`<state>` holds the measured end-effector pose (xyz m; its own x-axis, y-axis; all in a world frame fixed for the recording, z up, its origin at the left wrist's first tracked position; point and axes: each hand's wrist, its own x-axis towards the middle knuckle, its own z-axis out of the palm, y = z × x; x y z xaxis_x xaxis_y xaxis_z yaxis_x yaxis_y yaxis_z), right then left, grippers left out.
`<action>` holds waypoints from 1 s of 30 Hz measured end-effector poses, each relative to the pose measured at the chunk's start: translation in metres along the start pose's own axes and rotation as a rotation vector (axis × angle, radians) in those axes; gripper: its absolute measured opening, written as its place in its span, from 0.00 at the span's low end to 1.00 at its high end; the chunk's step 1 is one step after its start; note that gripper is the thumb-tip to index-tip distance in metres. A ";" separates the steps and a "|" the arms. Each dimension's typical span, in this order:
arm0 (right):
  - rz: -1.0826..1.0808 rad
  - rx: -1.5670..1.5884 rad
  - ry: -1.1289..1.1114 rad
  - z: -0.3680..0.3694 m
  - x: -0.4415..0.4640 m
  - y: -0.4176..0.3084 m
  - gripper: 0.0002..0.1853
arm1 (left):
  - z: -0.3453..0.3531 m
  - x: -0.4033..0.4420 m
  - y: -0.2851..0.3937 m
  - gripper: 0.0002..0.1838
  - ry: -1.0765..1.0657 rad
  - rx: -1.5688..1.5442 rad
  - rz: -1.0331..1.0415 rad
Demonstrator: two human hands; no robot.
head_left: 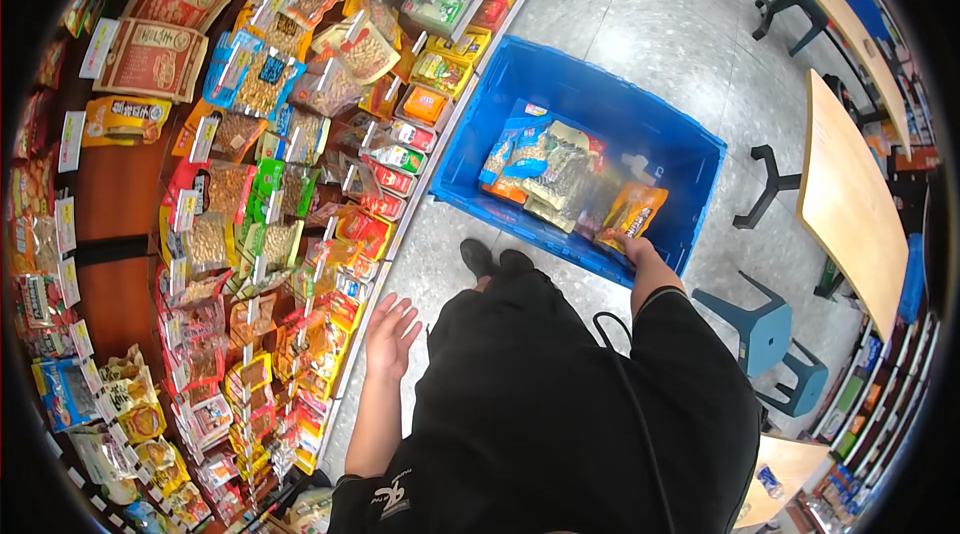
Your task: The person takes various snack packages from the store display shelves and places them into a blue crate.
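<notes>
Over the near right part of a blue crate [600,74], my right hand [636,250] has its fingers closed on an orange snack bag [636,209], which is inside the crate. Other packets lie beside it in the crate, among them a blue bag [520,149] and a clear bag of pale food [565,174]. My left hand [393,326] is held palm up with its fingers spread and holds nothing. It is near the edge of the snack shelves [385,264], to the left of my body.
Snack shelves with hanging packets [205,234] and price tags fill the left side. Light wooden tables [850,189] and blue stools [755,329] stand at the right. The crate rests on the grey floor [640,9], beyond my shoes.
</notes>
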<state>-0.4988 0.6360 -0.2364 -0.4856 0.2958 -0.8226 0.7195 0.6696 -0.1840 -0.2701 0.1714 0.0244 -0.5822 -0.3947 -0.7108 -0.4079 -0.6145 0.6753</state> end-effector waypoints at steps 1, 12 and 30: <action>-0.016 -0.052 0.050 0.010 0.036 0.020 0.28 | -0.010 -0.004 -0.009 0.28 0.024 -0.012 -0.025; -0.046 -0.109 0.089 0.011 0.073 0.033 0.20 | -0.025 -0.029 -0.018 0.26 0.022 -0.084 -0.034; -0.578 0.053 0.387 0.029 -0.063 -0.020 0.16 | -0.051 -0.002 -0.051 0.22 0.019 0.041 -0.155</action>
<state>-0.4684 0.5836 -0.1967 -0.9330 0.1304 -0.3354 0.3108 0.7616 -0.5687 -0.2121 0.1682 -0.0183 -0.4969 -0.3107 -0.8103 -0.5205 -0.6404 0.5648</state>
